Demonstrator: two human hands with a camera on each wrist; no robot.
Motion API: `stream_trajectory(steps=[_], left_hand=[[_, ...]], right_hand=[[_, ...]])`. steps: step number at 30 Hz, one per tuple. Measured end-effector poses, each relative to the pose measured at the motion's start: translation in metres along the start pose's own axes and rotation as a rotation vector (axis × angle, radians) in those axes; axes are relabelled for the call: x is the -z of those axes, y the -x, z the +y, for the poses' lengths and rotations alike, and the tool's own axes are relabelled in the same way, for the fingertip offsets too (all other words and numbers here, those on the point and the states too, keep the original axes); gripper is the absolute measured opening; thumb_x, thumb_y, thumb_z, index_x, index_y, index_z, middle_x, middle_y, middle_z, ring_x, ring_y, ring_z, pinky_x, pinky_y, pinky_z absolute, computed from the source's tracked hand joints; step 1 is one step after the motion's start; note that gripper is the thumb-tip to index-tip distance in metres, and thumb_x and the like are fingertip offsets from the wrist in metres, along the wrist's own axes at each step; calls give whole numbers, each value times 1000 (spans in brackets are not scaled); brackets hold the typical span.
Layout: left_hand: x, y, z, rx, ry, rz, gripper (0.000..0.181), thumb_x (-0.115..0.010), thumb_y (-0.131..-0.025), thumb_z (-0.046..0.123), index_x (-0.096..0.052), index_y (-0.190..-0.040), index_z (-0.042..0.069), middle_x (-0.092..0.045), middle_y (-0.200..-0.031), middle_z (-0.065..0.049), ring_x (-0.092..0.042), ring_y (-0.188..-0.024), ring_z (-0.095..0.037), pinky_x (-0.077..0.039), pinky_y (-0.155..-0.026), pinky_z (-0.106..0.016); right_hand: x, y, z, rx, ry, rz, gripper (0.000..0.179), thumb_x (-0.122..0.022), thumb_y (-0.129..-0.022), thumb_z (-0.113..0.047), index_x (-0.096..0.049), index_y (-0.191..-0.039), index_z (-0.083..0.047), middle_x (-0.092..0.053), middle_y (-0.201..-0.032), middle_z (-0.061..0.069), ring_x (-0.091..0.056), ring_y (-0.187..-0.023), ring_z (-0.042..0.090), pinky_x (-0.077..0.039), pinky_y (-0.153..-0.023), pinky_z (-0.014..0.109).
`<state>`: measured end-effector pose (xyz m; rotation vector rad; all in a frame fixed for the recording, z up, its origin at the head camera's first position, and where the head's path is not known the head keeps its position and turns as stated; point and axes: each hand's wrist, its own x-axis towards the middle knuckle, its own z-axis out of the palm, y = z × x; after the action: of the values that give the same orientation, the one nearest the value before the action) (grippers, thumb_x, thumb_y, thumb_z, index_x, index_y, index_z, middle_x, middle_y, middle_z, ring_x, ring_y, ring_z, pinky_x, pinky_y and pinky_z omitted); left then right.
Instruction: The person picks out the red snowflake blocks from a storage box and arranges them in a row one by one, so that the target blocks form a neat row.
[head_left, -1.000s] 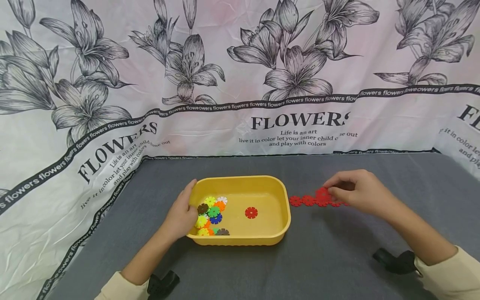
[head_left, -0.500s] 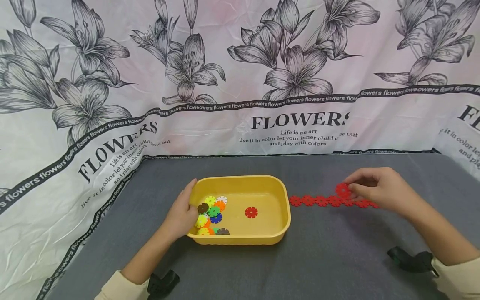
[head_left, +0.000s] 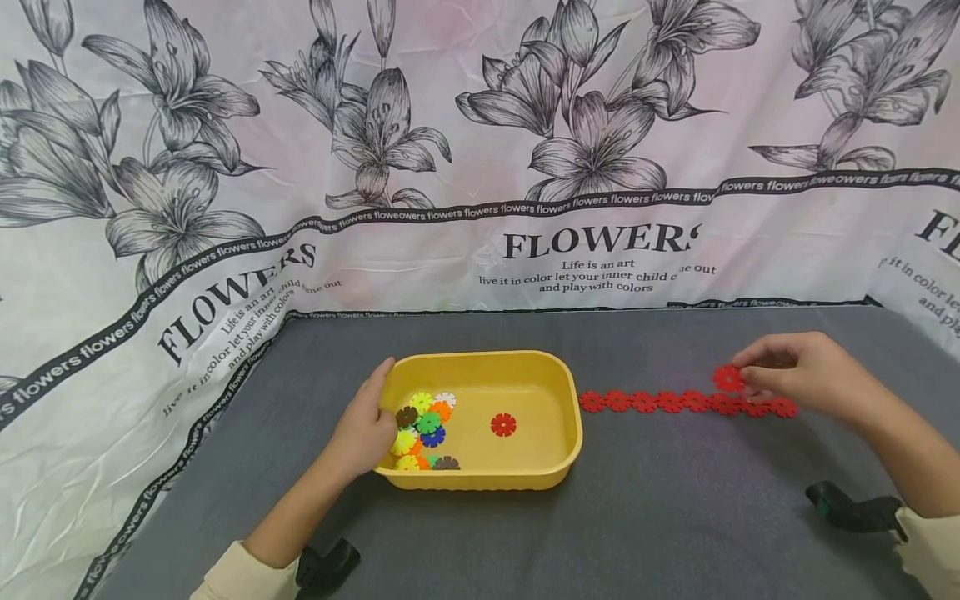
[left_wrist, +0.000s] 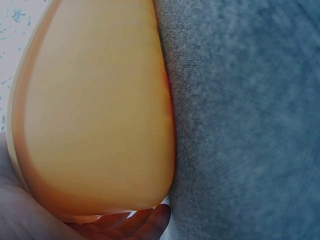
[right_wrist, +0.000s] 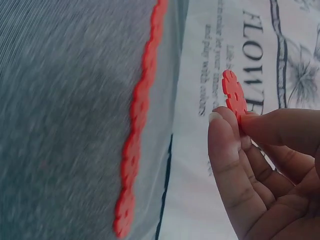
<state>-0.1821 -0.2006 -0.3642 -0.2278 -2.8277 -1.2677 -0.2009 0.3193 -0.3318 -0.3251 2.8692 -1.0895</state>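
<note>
My right hand (head_left: 813, 375) pinches a red notched disc (head_left: 727, 378) between thumb and fingers, raised above a row of red discs (head_left: 669, 402). In the right wrist view the pinched disc (right_wrist: 233, 92) stands nearly edge-on, apart from the row (right_wrist: 131, 160). That row runs rightward from the yellow tray (head_left: 480, 481), its discs lying edge to edge. My left hand (head_left: 365, 423) grips the tray's left end, thumb at the rim and fingers around the outside. The left wrist view shows those fingers (left_wrist: 159, 222) under the tray wall (left_wrist: 95, 110).
Inside the tray one red disc (head_left: 503, 425) lies alone near the middle. Several discs of other colours, such as a green disc (head_left: 427, 423), are heaped at its left end. A grey cloth (head_left: 637, 525) covers the table, and a flower-printed sheet (head_left: 420, 258) rises behind.
My right hand has moved rightward along the row with the pinched red disc, uncovering the row's right end. The left hand and the tray have stayed put.
</note>
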Motion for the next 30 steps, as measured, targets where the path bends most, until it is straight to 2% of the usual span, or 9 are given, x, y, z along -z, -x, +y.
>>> stream_trajectory(steps=[6, 13, 21, 26, 30], left_hand=[[0, -1, -1, -8, 3, 1, 75, -37, -86, -9, -17, -158, -3, -27, -156, -29, -36, -136, -43, -28, -111, -61], [0, -1, -1, 4, 5, -3, 76, -37, -86, -9, -17, -158, -1, -26, -157, -27, -36, -136, -42, -28, -111, -61], [0, 0, -1, 1, 7, -7, 75, -36, -86, -8, -17, -158, -2, -25, -157, -27, -35, -137, -42, -28, -111, -61], [0, 0, -1, 4, 7, -7, 75, -36, -86, -8, -17, -158, -1, -26, -157, -27, -37, -136, -42, -30, -110, -61], [0, 0, 0, 4, 8, -6, 75, -37, -86, -8, -17, -158, -1, -27, -156, -27, -38, -135, -42, -31, -109, -61]], right_hand=[[9, 1, 17, -48, -13, -15, 25, -63, -97, -8, -66, -115, 9, -73, -89, 9, -68, -72, 18, -56, -65, 32], [18, 5, 45, -134, -106, -35, 30, -60, -98, -4, -58, -117, 19, -70, -98, 13, -71, -75, 18, -59, -68, 35], [28, 7, 82, -245, -143, -31, 36, -57, -98, -4, -53, -120, 24, -69, -98, 12, -70, -76, 17, -59, -70, 36], [30, 8, 99, -290, -108, -18, 37, -58, -98, -4, -52, -120, 25, -69, -93, 10, -68, -74, 18, -59, -68, 35], [33, 8, 104, -308, -77, -28, 36, -58, -97, -5, -54, -119, 24, -68, -91, 9, -67, -73, 18, -59, -66, 34]])
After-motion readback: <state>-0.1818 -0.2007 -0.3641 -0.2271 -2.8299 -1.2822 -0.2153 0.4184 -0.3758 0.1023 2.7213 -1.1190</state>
